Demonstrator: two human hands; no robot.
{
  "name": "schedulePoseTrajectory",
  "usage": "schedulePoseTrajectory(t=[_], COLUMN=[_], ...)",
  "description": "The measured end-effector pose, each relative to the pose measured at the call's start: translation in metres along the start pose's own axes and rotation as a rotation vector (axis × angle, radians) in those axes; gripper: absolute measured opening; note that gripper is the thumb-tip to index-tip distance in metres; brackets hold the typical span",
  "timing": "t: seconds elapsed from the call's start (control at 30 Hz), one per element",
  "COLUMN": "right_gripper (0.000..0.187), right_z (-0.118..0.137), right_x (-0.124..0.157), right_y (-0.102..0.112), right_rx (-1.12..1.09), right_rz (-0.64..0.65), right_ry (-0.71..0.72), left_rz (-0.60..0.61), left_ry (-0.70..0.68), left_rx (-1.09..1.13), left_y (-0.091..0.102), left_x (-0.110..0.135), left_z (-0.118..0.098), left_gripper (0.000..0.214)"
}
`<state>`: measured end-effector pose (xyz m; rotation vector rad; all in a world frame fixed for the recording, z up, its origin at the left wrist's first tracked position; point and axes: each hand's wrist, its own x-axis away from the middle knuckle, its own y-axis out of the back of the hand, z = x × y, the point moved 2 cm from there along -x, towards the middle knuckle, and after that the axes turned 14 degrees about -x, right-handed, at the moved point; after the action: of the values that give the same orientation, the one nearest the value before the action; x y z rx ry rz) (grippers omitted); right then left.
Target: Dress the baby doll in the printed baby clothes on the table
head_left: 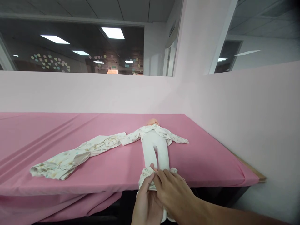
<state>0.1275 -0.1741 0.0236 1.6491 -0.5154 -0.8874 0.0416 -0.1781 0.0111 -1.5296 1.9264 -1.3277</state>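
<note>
A baby doll (155, 147) lies on its back on the pink-covered table (206, 156), head away from me, wearing a white patterned top with sleeves spread out. Its white legs reach the near table edge. My left hand (146, 204) and my right hand (173, 193) are both closed on a bunched piece of white patterned clothing (146, 172) at the doll's feet. The right hand lies over the left, and the feet themselves are hidden under the cloth and my fingers.
Another patterned garment (70, 157) lies stretched out on the cloth to the left of the doll. Pale pink partition walls (246, 103) close off the back and right side. The pink cloth hangs over the near edge at the left.
</note>
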Motion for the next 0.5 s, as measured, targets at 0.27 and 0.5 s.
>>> schedulePoseTrajectory(t=[0.27,0.5], right_gripper=[0.019,0.040], right_z=[-0.014,-0.024], right_x=[-0.002,-0.005], right_y=[0.021,0.030], right_rx=[-0.065,-0.631], right_rz=[0.186,0.110], right_ry=[-0.005,-0.251], left_rz=[-0.002,-0.027], left_ry=[-0.047,-0.124], left_rx=[-0.065,-0.126], left_y=[0.008,0.013], left_x=[-0.007,-0.008], left_z=[0.002,0.005], left_gripper=[0.014,0.049])
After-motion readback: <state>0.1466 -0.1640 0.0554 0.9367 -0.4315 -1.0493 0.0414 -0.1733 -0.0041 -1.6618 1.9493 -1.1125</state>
